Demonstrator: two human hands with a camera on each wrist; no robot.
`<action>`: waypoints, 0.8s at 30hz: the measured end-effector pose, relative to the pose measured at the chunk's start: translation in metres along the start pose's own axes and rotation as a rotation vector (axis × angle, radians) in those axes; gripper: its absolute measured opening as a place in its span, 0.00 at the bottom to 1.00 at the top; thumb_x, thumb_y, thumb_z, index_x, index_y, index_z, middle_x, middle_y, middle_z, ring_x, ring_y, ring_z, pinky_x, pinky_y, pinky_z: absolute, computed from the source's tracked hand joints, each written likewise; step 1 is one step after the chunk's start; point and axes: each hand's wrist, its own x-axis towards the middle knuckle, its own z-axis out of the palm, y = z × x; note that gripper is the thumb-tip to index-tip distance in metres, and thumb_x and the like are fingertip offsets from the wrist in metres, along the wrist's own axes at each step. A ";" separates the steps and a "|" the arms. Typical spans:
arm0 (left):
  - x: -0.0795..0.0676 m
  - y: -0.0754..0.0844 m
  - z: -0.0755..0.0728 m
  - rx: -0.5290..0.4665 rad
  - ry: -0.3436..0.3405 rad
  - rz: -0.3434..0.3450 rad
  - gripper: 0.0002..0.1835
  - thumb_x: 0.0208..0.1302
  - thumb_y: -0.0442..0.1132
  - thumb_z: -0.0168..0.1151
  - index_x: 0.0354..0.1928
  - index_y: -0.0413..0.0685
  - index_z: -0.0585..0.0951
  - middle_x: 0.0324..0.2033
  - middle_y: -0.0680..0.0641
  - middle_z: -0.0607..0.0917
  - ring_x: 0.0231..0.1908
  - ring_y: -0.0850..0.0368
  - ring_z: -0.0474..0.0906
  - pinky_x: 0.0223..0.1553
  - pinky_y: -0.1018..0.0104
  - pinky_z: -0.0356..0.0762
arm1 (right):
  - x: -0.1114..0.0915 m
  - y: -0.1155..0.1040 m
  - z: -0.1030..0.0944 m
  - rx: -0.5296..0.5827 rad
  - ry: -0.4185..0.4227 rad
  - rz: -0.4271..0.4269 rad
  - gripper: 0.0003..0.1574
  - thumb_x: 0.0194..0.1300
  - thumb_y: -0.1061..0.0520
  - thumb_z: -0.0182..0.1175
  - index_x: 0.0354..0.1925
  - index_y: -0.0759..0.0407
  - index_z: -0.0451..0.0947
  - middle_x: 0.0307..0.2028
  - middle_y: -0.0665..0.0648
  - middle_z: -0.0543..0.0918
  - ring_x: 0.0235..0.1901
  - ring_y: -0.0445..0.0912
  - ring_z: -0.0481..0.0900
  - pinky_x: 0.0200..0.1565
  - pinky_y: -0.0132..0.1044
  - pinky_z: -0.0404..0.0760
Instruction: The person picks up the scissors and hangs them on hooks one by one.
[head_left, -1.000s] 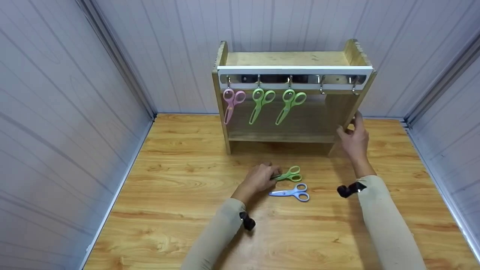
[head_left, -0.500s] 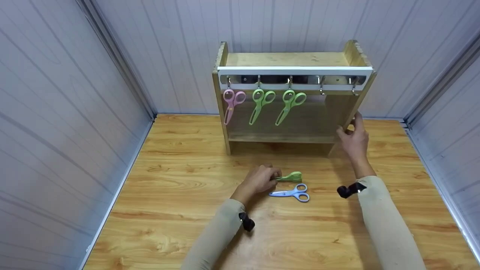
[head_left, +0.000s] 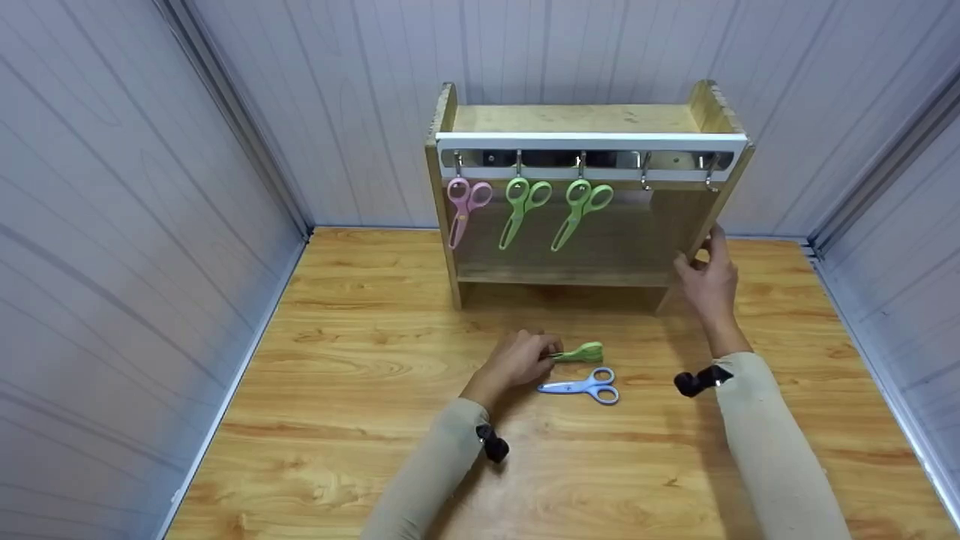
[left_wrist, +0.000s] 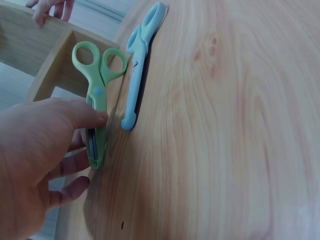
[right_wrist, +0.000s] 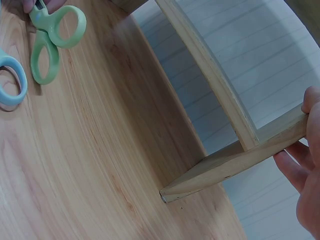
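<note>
Between thumb and fingers, my left hand [head_left: 521, 356] pinches green scissors [left_wrist: 97, 85] by the blade end, handles pointing right and turned on edge in the head view. Blue scissors [head_left: 579, 386] lie flat on the table just in front of them. My right hand [head_left: 710, 281] grips the right side panel of a wooden shelf [head_left: 562, 277], thumb on the front edge and fingers behind. From hooks on the shelf's white rail [head_left: 592, 140] hang pink scissors [head_left: 463, 210] at the left, then green scissors [head_left: 521, 210] and another green pair [head_left: 579, 212].
Two hooks at the rail's right end, one of them a metal hook [head_left: 644, 172], hold nothing. The shelf stands upright on the wood-grain table [head_left: 337, 375], close to the back wall [head_left: 375, 112]. Panelled walls rise at left and right.
The green scissors in my left hand have turned from lying flat to standing on edge. My right hand keeps its grip on the shelf panel.
</note>
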 end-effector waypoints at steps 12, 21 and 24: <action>0.006 -0.014 0.016 -0.082 0.043 0.001 0.10 0.75 0.43 0.70 0.53 0.63 0.90 0.41 0.55 0.96 0.38 0.59 0.88 0.42 0.64 0.82 | -0.001 0.001 -0.001 -0.022 0.004 -0.015 0.45 0.79 0.57 0.60 0.88 0.51 0.59 0.73 0.76 0.81 0.62 0.76 0.88 0.42 0.10 0.73; -0.007 0.013 -0.018 -0.037 0.002 -0.033 0.09 0.78 0.41 0.69 0.54 0.58 0.91 0.45 0.53 0.97 0.42 0.56 0.92 0.45 0.63 0.84 | -0.002 0.000 -0.002 -0.007 -0.010 -0.003 0.47 0.79 0.57 0.62 0.88 0.48 0.58 0.74 0.74 0.80 0.65 0.73 0.88 0.44 0.11 0.74; -0.007 0.014 -0.019 -0.041 0.004 -0.042 0.08 0.79 0.42 0.68 0.53 0.57 0.91 0.43 0.54 0.97 0.39 0.58 0.89 0.43 0.64 0.82 | -0.002 0.000 -0.001 0.002 -0.017 0.006 0.47 0.79 0.56 0.62 0.89 0.46 0.58 0.75 0.74 0.80 0.65 0.73 0.88 0.44 0.12 0.74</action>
